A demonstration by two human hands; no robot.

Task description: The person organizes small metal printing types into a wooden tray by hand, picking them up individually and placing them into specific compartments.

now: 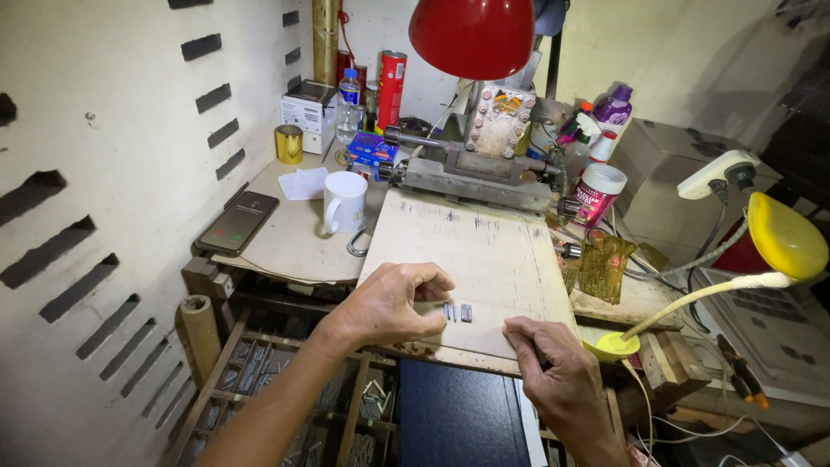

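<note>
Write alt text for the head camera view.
A person's left hand and right hand rest on a worn board, beside small metal type pieces. Behind stand a metal press, a white mug and a red lamp.

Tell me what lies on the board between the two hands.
Head view: small metal type pieces lie on the board, between left hand and right hand.

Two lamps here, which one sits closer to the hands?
The yellow gooseneck lamp: its round base lies just beside the right hand at the board's edge. The red-shaded lamp hangs farther back, above the metal press.
</note>
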